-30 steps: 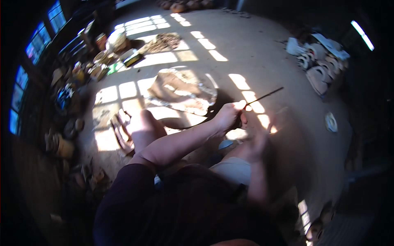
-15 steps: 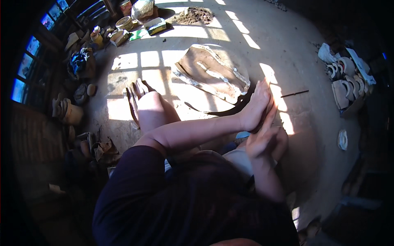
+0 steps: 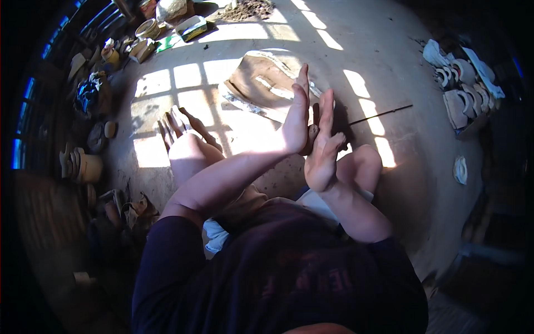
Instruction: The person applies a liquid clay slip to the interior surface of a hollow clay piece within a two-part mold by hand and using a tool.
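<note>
My left hand point(image 3: 297, 114) is raised in front of me with its fingers stretched out. Close beside it, palm toward palm, is my right hand point(image 3: 321, 158), its fingers also extended. Something dark brown shows in the narrow space between the palms; I cannot make out whether it is a lump of material or shaded fingers. Beyond the hands, a broad tan slab point(image 3: 250, 80) with white, rough edges and a white strip along its middle lies on the sunlit floor. My left hand covers part of its right side from view.
A thin dark rod point(image 3: 384, 114) lies right of the hands. Curved pale pieces point(image 3: 473, 103) are stacked at the right, near a white ring-shaped piece point(image 3: 460, 170). Tubs, a green-and-white box point(image 3: 191, 28) and a soil heap point(image 3: 245, 10) stand farther off. A yellowish pot point(image 3: 89, 167) is at left.
Both hands have moved left and up in the view; the left hand now points more upright. The view has shifted slightly. The slab still lies on the floor.
</note>
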Demonstrator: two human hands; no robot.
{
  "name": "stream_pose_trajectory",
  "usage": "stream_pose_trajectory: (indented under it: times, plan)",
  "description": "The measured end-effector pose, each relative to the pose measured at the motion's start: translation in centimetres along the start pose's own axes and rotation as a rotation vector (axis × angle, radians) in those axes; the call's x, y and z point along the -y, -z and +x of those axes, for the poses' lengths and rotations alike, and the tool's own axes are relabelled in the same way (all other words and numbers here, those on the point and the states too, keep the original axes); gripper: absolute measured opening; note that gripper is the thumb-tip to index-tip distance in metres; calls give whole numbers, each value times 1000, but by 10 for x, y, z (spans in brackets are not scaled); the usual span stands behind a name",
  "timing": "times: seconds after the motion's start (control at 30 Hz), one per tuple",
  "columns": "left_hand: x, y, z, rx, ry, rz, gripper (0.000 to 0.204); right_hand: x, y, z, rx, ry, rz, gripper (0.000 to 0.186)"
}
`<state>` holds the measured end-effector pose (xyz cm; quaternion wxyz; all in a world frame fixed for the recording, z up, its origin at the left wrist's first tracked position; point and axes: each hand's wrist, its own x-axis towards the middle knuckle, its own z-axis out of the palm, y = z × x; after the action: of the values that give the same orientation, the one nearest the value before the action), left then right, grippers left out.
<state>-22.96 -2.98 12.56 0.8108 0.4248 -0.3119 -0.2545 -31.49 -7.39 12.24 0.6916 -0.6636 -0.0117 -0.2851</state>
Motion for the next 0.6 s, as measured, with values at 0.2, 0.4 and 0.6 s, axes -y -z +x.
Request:
stream_pose_trajectory:
  times: [0.2,0.4,0.6]
  plan:
    - [15,24,-20,-45,50,82,105,-9,-14,10,-3,-209,169,86]
    - [4,22,-38,19,-156,75,81,-31,-15,30,-176,-320,406,89]
    - [-6,46,-40,5,-72,122,74,-26,-30,49,-143,-392,205,82]
